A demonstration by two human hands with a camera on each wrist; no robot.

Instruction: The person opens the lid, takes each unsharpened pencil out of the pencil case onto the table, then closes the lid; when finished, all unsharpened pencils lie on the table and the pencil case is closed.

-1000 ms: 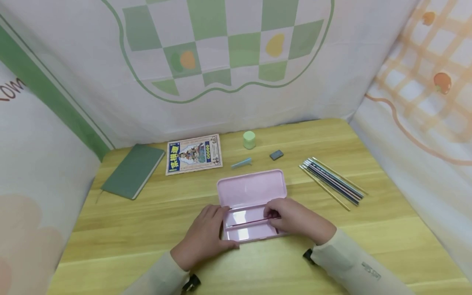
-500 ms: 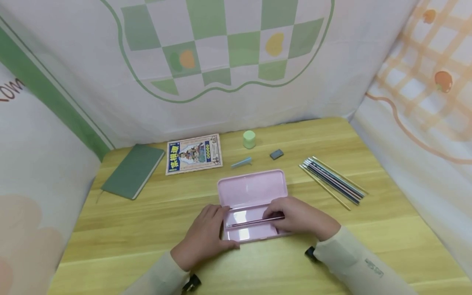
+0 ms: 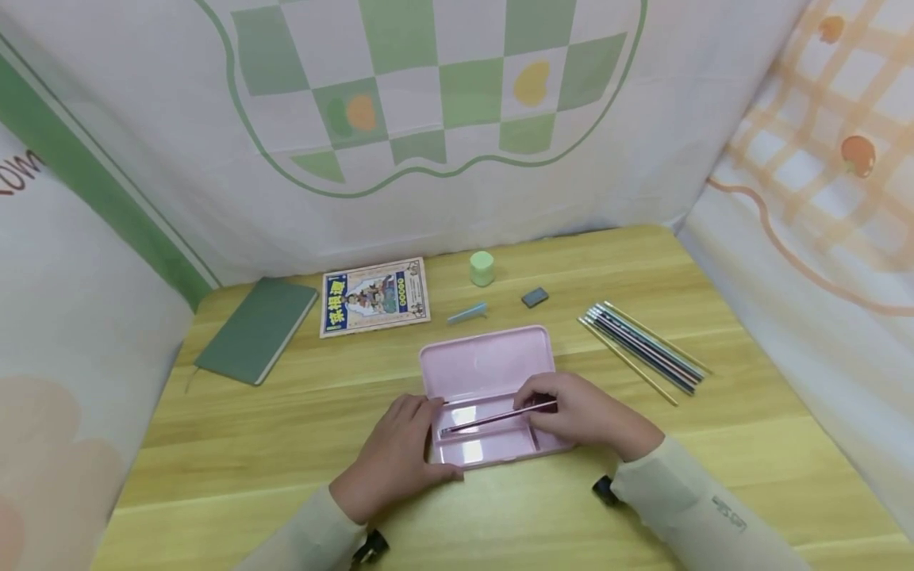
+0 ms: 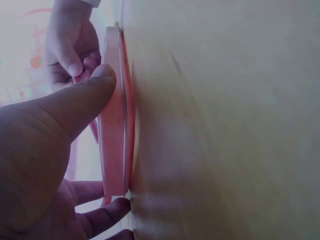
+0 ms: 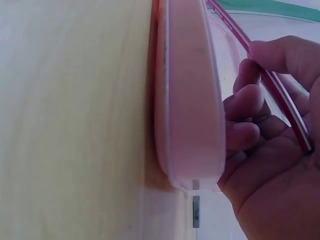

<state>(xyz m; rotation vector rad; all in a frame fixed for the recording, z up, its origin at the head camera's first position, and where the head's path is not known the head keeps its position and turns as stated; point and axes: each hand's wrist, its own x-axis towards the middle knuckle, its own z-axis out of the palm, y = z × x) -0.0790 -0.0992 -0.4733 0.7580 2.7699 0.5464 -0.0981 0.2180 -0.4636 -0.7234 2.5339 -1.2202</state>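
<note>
A pink pencil case [image 3: 488, 363] lies open on the table, its lid tipped back. My left hand [image 3: 397, 446] holds the case's left end; in the left wrist view the thumb [image 4: 102, 80] presses the front wall while the fingers lie around the end. Over the case's right half, my right hand [image 3: 581, 412] pinches a dark red striped pencil [image 3: 493, 417] between thumb and curled fingers. The pencil slants, its left end low over the inner tray and its right end raised. In the right wrist view the pencil [image 5: 287, 102] crosses the palm.
Right of the case lies a bundle of several pencils [image 3: 643, 351]. Behind it are a grey eraser [image 3: 534, 297], a light blue pen-like item [image 3: 467, 313] and a green cylinder [image 3: 481, 269]. An illustrated booklet [image 3: 374, 297] and a green notebook [image 3: 259, 331] lie at the back left.
The right hand has lifted the pencil's right end out of the case's tray, tilting it, and moved slightly right and up. The left hand has stayed in place on the case.
</note>
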